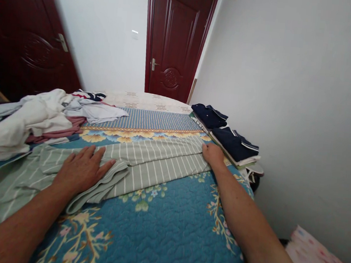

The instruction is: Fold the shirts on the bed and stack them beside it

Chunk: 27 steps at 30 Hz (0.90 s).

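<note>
A grey-green shirt [156,163] with white stripes lies across the bed, its right part folded lengthwise into a long strip. My left hand [82,169] rests flat on the cloth with fingers stretched out, beside a short rolled-over piece that looks like a sleeve. At the strip's right end, my right hand [213,155] has its fingers closed on the edge of the shirt. The lower left part of the shirt spreads loosely under my left forearm.
The bed has a blue floral quilt [165,238]. A heap of loose clothes [40,118] lies at the left. Two folded stacks topped with navy shirts [233,143] [208,116] sit along the right edge near the wall. Dark red doors [181,37] stand behind.
</note>
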Available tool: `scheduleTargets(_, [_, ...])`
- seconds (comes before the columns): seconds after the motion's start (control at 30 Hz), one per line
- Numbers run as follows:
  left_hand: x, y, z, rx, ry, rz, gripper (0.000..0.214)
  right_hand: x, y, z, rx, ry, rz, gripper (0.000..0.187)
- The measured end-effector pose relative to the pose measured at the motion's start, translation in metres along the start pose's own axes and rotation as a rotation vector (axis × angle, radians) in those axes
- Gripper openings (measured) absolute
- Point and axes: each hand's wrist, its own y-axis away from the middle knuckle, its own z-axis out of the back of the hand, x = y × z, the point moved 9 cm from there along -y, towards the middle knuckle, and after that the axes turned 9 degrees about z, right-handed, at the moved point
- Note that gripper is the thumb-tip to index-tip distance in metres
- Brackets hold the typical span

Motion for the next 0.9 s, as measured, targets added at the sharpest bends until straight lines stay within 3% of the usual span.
scheduleTargets(0.17, [-0.003,0.002,0.004,-0.002,-0.010,-0.011,0.088,-0.006,-0.010,-0.008,0.106,-0.108,-0.014,0.052])
scheduleTargets(0.33, [-0.004,0.002,0.006,-0.021,0.011,-0.030,0.085,-0.007,-0.013,-0.008,0.126,-0.154,0.045,0.045])
scheduleTargets(0.5, [-0.002,0.001,0.005,-0.012,0.008,-0.017,0.081,-0.001,-0.008,-0.005,0.114,-0.171,0.105,0.039])
scheduleTargets(0.63, [-0.003,0.001,0.005,-0.006,0.002,-0.020,0.083,0.002,-0.005,0.004,0.022,-0.207,0.137,0.039])
scheduleTargets(0.73, [-0.003,0.001,0.005,-0.007,0.015,-0.015,0.084,-0.003,-0.004,0.005,-0.027,-0.317,0.131,0.037])
scheduleTargets(0.9, [-0.004,0.002,0.008,-0.008,0.031,0.003,0.082,-0.018,-0.005,-0.010,-0.007,-0.599,0.064,0.038])
